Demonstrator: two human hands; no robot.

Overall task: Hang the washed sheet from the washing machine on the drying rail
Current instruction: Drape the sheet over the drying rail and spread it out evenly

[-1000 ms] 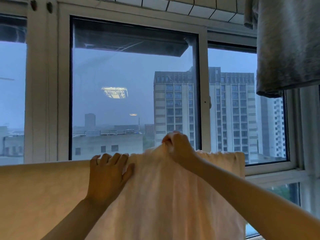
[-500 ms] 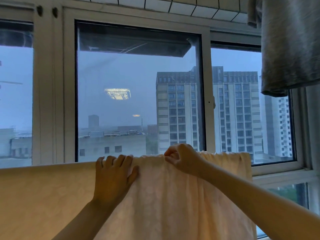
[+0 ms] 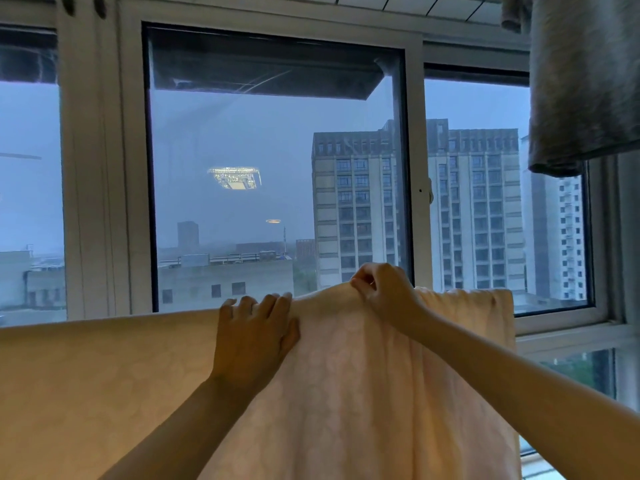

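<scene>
The sheet (image 3: 381, 393), pale peach with a faint woven pattern, is hanging doubled over a straight horizontal line that is running across the view at the level of both hands; the rail beneath it is hidden by the cloth. To the left of the hands its top fold is lying flat and even, and to the right of them it is ending at a hanging corner. The left hand (image 3: 254, 336) is lying against the near face of the sheet, its fingers curling over the top fold and its thumb spreading out on the near side, so it is gripping the cloth. Just beside it on the right, the right hand (image 3: 384, 292) is pinching the top fold between thumb and bent fingers, and the cloth is rising into a small hump there. Beyond the hands a white-framed window (image 3: 414, 168) is showing a grey-blue sky, and a tall apartment building (image 3: 360, 209) is standing above the right hand. A ceiling light's reflection (image 3: 235, 177) is glowing in the glass above the left hand. Well above the right hand, a grey cloth (image 3: 585, 81) is hanging down.
</scene>
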